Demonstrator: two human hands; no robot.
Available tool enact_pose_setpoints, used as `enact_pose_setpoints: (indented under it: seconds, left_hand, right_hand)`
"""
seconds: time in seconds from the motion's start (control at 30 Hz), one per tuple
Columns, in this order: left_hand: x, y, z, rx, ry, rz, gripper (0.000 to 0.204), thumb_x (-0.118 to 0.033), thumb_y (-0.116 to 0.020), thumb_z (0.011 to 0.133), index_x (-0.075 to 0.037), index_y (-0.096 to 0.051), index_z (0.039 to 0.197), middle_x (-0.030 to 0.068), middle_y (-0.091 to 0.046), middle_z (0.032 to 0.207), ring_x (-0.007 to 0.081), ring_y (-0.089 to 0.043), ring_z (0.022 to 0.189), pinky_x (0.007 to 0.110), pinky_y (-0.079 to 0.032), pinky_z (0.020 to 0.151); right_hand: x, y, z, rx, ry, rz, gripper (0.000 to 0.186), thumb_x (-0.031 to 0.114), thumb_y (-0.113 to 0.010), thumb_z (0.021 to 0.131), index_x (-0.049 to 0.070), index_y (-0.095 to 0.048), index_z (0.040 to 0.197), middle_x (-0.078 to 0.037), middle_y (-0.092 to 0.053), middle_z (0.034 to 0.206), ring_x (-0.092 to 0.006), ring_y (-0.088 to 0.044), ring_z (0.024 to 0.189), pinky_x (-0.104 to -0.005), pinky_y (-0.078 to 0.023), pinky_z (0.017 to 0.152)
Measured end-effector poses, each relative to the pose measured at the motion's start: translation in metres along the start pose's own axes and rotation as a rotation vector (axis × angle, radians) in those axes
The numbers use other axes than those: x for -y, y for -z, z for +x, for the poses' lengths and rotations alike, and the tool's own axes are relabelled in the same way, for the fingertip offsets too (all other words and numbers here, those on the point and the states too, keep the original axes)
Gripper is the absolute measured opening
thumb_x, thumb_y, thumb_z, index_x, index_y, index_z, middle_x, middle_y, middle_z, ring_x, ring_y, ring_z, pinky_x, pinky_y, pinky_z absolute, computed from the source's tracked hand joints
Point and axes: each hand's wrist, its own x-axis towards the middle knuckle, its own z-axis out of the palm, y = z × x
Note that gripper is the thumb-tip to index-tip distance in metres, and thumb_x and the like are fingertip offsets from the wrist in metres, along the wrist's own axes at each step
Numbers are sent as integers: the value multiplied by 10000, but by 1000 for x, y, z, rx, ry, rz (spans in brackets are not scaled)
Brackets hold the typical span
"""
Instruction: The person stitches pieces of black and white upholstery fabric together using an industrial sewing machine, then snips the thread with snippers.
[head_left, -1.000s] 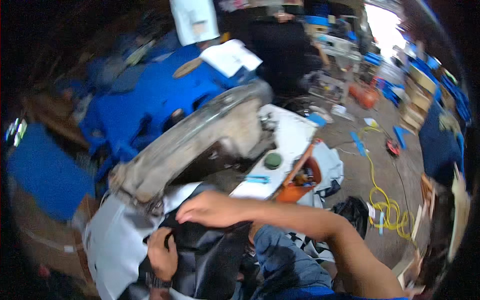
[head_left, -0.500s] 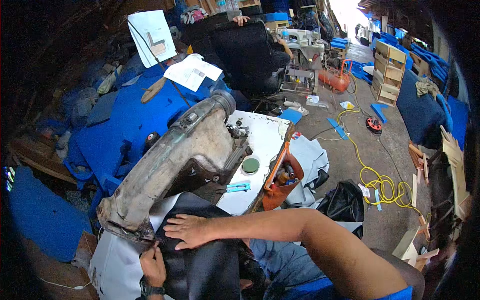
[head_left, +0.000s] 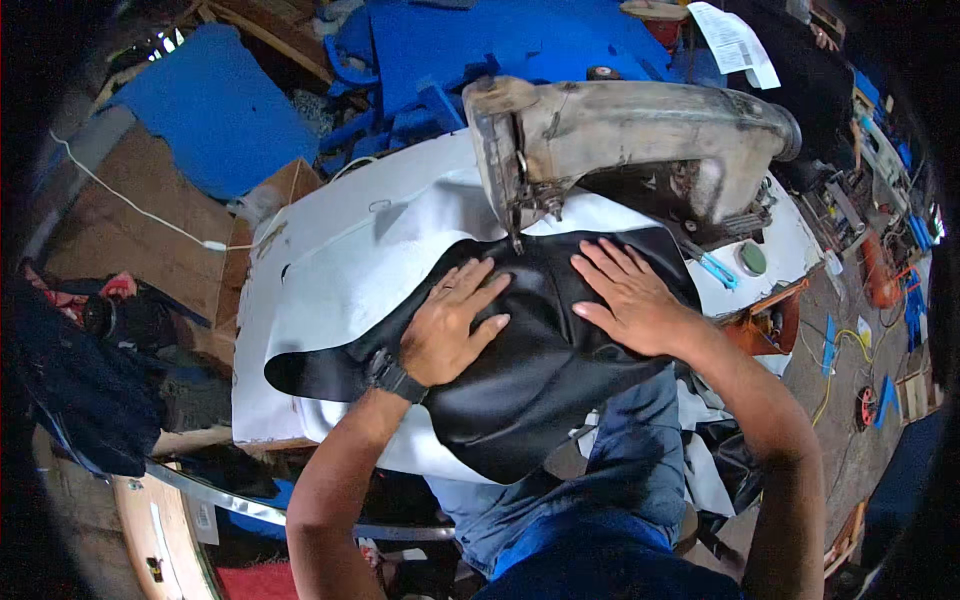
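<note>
A piece of black leather-like sheet (head_left: 520, 370) with a pale underside lies over the white sewing table (head_left: 262, 345) and hangs past its front edge. My left hand (head_left: 455, 322) lies flat on the sheet with spread fingers, a dark watch on its wrist. To the right, my right hand (head_left: 632, 298) also presses flat on the black surface, fingers stretched toward the machine. Between and beyond the hands stands the needle end of a worn sewing machine (head_left: 640, 125), its presser foot area above the sheet's far edge. Whether the needle is in the material I cannot tell.
A light blue cutter (head_left: 712, 266) and a round green-topped tin (head_left: 752, 260) sit right of the machine. An orange-brown pouch (head_left: 768, 328) hangs at the table's right edge. Blue foam sheets (head_left: 215, 110) lie beyond, and dark clothes (head_left: 75, 370) lie at the left.
My view has swung left and down to the table. My left hand, closed near the needle before, now lies open on the black sheet, which is spread out more widely. My right hand stays flat.
</note>
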Motion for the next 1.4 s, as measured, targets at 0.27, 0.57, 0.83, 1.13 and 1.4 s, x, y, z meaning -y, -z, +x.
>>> enact_pose_setpoints:
  seconds: [0.27,0.57,0.83,1.13,1.4]
  left_hand:
    - [2,10,-10,13,52,-18,360,-199,-692,982,-79,-708,1322,211,-581,1483,414,-472,1440,501,-334,1227]
    - [-40,-15,26,-71,10,-172,316,-75,-604,1007,20,-671,1302,228,-658,1354,413,-618,1263,459,-480,1104]
    - [-41,-21,30,25,22,-182,352,-100,-526,1060,95,-622,1337,311,-613,1384,477,-578,1298,485,-448,1122]
    - [-19,-42,22,-96,-22,-141,295,-103,-564,1039,88,-689,1225,270,-695,1261,433,-660,1169,461,-485,1063]
    - [-5,-46,19,-53,-186,-121,366,-185,-598,1026,55,-640,1299,258,-654,1328,457,-609,1226,508,-450,1087]
  right_hand:
    - [27,37,-32,14,7,61,646,460,-543,1052,0,-484,1502,-238,-434,1589,-433,-389,1483,-529,-296,1231]
    - [35,-45,-132,-868,-573,606,371,263,-768,953,17,-603,1175,-96,-619,996,-188,-617,857,-344,-516,747]
    - [53,-55,-123,-519,-768,1660,539,566,-701,963,40,-609,1040,-19,-634,878,-135,-649,804,-295,-568,812]
    - [74,27,-42,-544,-436,1499,516,483,-674,1005,-24,-682,904,-86,-632,821,-142,-580,802,-374,-478,717]
    - [139,58,99,-621,89,972,515,397,-621,1017,-62,-545,797,-308,-603,803,-507,-617,810,-579,-473,757]
